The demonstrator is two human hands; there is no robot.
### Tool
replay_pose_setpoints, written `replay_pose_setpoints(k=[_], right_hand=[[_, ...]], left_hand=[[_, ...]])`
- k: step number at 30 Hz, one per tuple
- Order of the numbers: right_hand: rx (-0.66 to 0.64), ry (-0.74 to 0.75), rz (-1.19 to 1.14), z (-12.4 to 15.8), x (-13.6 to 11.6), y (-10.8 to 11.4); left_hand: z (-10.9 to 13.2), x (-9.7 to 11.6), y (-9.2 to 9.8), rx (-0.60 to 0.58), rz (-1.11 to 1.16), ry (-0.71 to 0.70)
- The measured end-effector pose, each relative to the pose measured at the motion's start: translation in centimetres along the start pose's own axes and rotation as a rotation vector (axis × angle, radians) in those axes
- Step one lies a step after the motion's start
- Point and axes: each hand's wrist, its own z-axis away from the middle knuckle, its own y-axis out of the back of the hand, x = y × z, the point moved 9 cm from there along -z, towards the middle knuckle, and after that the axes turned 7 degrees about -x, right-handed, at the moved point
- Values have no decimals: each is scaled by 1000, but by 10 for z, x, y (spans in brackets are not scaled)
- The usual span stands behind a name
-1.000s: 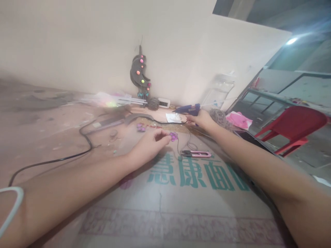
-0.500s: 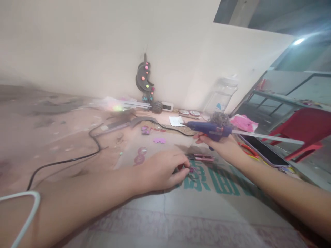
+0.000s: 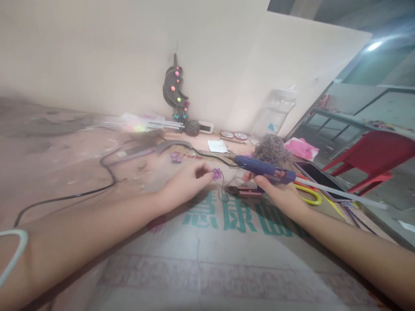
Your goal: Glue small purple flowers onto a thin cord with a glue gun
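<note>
My left hand [image 3: 191, 183] pinches a small purple flower [image 3: 217, 174] between thumb and fingertips, low over the printed sheet. A thin grey string [image 3: 222, 192] hangs from beside the flower and curls on the sheet. In my right hand [image 3: 275, 190] is a blue hot glue gun [image 3: 259, 166], its nozzle pointing left and a long clear glue stick [image 3: 340, 191] jutting from its rear. Small pink-handled thread snips [image 3: 248, 191] lie below the gun, between the two hands. Beyond my left hand sits another purple flower piece [image 3: 176, 157].
A black cord [image 3: 110, 170] runs over the table at left. Grey yarn [image 3: 270, 149], a phone [image 3: 319, 179] and yellow-handled scissors [image 3: 311, 196] lie at right. A clear plastic bottle [image 3: 275, 113] stands by the wall, where a dark moon ornament [image 3: 173, 86] hangs. A red chair [image 3: 379, 155] stands beyond.
My left hand has moved up and left, bringing the purple flower and string off the green lettering. The glue gun, still in my right hand, is slightly lower. The view has shifted a little.
</note>
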Motion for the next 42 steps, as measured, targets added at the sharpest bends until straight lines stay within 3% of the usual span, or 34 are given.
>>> replay_pose_setpoints(k=[5, 15, 42], right_hand=[[-142, 103, -15, 4, -13, -16], [-71, 49, -54, 1, -12, -11], [-100, -24, -16, -2, -14, -16]], left_hand=[[-1, -1, 1, 24, -20, -27], [1, 6, 3, 33, -45, -11], [6, 13, 4, 33, -88, -3]])
